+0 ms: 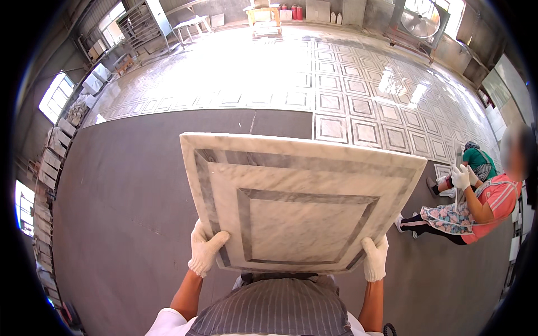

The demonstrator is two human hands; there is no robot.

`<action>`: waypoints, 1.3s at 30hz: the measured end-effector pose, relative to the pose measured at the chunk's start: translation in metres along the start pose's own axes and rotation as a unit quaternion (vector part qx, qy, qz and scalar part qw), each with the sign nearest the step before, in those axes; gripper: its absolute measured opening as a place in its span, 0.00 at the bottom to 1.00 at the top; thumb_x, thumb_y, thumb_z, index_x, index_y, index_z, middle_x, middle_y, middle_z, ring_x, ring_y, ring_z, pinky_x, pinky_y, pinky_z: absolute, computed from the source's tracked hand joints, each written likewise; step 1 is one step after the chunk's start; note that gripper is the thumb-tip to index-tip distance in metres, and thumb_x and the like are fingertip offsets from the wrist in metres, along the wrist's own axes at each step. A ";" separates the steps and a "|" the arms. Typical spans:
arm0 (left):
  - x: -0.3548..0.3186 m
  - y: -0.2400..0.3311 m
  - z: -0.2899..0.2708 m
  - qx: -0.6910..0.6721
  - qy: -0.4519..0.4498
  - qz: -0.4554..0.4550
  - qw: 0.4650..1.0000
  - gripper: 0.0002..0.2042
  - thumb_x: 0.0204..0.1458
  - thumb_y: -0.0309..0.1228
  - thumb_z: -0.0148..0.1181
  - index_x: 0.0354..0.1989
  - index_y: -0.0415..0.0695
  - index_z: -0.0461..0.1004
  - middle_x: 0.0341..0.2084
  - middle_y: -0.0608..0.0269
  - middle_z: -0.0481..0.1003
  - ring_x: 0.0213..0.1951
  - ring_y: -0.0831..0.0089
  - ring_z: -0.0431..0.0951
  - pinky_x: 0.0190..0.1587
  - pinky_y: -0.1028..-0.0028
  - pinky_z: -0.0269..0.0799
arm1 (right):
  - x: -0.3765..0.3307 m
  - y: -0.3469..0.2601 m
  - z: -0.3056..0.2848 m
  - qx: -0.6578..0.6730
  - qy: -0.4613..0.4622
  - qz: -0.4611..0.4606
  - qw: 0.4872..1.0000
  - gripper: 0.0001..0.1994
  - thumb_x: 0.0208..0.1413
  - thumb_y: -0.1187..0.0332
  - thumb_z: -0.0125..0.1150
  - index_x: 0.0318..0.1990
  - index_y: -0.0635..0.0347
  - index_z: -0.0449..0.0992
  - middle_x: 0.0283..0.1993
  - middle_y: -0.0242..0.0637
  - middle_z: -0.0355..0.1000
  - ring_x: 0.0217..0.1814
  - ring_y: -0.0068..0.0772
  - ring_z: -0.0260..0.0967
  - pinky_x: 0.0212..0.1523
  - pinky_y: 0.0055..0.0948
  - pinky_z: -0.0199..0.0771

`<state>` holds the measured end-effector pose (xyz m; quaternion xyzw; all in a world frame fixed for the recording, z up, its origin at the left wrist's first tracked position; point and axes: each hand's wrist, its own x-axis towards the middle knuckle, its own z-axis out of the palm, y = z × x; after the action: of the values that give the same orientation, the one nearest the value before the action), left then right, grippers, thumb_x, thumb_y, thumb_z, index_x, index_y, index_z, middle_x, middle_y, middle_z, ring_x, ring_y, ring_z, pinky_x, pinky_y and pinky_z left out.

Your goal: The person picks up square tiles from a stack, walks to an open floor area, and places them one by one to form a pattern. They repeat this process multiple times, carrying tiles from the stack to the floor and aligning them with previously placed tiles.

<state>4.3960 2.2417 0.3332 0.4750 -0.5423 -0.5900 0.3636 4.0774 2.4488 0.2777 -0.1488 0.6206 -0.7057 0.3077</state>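
A large square marble tile (308, 224), white with grey veins and two dark inlaid square bands, is held up in front of my body, its face tilted toward me. My left hand (206, 247), in a white knitted glove, grips its left edge with the thumb on the face. On the opposite edge my right hand (374, 257), gloved the same way, holds it with the thumb in front. The fingers of both hands are hidden behind the tile. Beyond it, rows of similar patterned tiles (367, 106) lie on the floor.
Dark grey floor (123, 185) surrounds me. To the right a person in a pink shirt (496, 204) stands holding a slab edge-on; another in green (479, 159) bends low behind. Slabs (53, 143) line the left wall. A big fan (420, 22) and a wooden table (263, 15) stand far off.
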 end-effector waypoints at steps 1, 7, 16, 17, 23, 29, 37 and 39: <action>0.016 0.005 0.003 -0.002 0.011 -0.003 1.000 0.20 0.45 0.22 0.63 0.49 0.36 0.69 0.39 0.63 0.77 0.38 0.78 0.75 0.43 0.74 0.72 | 0.019 -0.005 0.010 -0.001 -0.007 0.001 1.000 0.22 0.49 0.74 0.61 0.53 0.67 0.69 0.47 0.34 0.73 0.47 0.26 0.70 0.51 0.28 0.68; 0.120 0.041 0.033 -0.018 0.077 0.030 0.996 0.20 0.45 0.22 0.63 0.49 0.36 0.69 0.39 0.63 0.77 0.38 0.78 0.75 0.43 0.75 0.72 | 0.164 -0.035 0.069 0.008 -0.068 0.016 0.998 0.21 0.48 0.77 0.60 0.53 0.67 0.69 0.47 0.35 0.74 0.47 0.25 0.70 0.51 0.28 0.69; 0.281 0.076 0.081 -0.035 0.103 0.009 0.994 0.20 0.46 0.22 0.62 0.49 0.36 0.69 0.40 0.62 0.77 0.38 0.78 0.76 0.44 0.75 0.73 | 0.329 -0.067 0.136 -0.039 -0.062 0.062 0.995 0.21 0.47 0.78 0.58 0.52 0.67 0.69 0.46 0.34 0.74 0.46 0.25 0.70 0.50 0.27 0.68; 0.295 0.077 0.083 -0.026 0.098 -0.005 0.995 0.20 0.46 0.21 0.62 0.49 0.36 0.69 0.40 0.62 0.77 0.38 0.78 0.76 0.44 0.75 0.73 | 0.334 -0.065 0.138 -0.037 -0.048 0.065 0.996 0.21 0.47 0.78 0.58 0.52 0.67 0.69 0.46 0.34 0.74 0.45 0.25 0.70 0.50 0.27 0.68; 0.436 0.100 0.101 -0.038 0.015 -0.027 0.999 0.20 0.45 0.20 0.61 0.49 0.36 0.70 0.40 0.63 0.77 0.39 0.78 0.76 0.44 0.75 0.72 | 0.408 -0.058 0.179 -0.020 0.036 0.033 0.999 0.22 0.47 0.77 0.56 0.53 0.67 0.69 0.46 0.33 0.73 0.46 0.25 0.69 0.51 0.26 0.67; 0.578 0.126 0.129 -0.045 -0.087 -0.024 0.995 0.19 0.46 0.22 0.63 0.48 0.36 0.70 0.39 0.63 0.77 0.40 0.78 0.75 0.45 0.74 0.72 | 0.476 -0.060 0.227 -0.017 0.125 0.006 0.992 0.23 0.47 0.76 0.56 0.55 0.68 0.68 0.48 0.34 0.72 0.47 0.26 0.69 0.52 0.26 0.66; 0.680 0.130 0.174 0.007 -0.137 -0.038 0.990 0.18 0.46 0.23 0.63 0.47 0.36 0.70 0.38 0.63 0.77 0.39 0.79 0.74 0.44 0.74 0.72 | 0.538 -0.059 0.231 -0.058 0.176 0.016 0.982 0.23 0.48 0.74 0.56 0.55 0.69 0.68 0.47 0.34 0.72 0.45 0.25 0.68 0.51 0.24 0.66; 0.675 0.125 0.186 0.010 -0.128 -0.048 0.991 0.18 0.45 0.23 0.63 0.46 0.36 0.70 0.38 0.64 0.77 0.38 0.79 0.74 0.43 0.75 0.72 | 0.544 -0.057 0.215 -0.089 0.162 0.031 0.982 0.22 0.48 0.74 0.56 0.54 0.69 0.68 0.46 0.34 0.72 0.45 0.24 0.67 0.50 0.24 0.66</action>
<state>4.0155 1.6406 0.3373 0.4249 -0.5669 -0.6571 0.2573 3.7736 1.9458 0.2796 -0.0401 0.7268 -0.6525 0.2106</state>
